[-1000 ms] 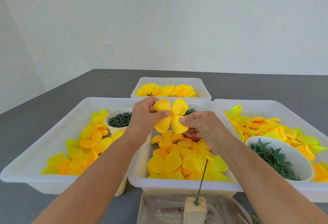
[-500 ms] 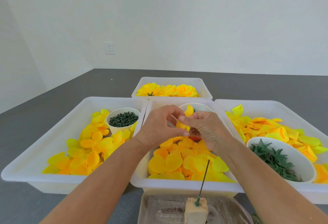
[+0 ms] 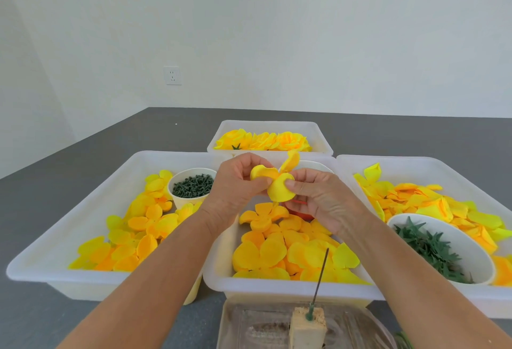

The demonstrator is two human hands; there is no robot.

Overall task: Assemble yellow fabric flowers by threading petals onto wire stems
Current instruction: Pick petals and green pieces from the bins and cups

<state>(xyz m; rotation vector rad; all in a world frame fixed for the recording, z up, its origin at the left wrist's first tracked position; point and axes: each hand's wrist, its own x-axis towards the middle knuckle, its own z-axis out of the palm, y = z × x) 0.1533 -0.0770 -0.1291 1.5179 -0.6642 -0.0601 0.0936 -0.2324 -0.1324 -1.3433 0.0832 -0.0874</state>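
A yellow fabric petal piece (image 3: pixel 277 182) is held up above the middle tray (image 3: pixel 277 289). My left hand (image 3: pixel 235 191) pinches its left lobe and my right hand (image 3: pixel 318 199) pinches its lower right lobe with thumb on top. The piece is folded and partly hidden by fingers. More yellow petal pieces (image 3: pixel 282 251) fill the middle tray below. A thin dark wire stem (image 3: pixel 320 279) stands tilted in a small foam block (image 3: pixel 306 329) at the near edge, apart from both hands.
The left tray (image 3: pixel 55 251) holds loose petals and a cup of dark green parts (image 3: pixel 192 185). The right tray (image 3: pixel 415 166) has petals and a white bowl of green calyx pieces (image 3: pixel 432 249). A far tray (image 3: pixel 268 127) holds finished yellow flowers. A clear plastic tray (image 3: pixel 249 326) lies under the block.
The petal piece was spread flat between both hands, then bunched up small, and now its lobes are partly opened again. Both hands stay above the middle tray.
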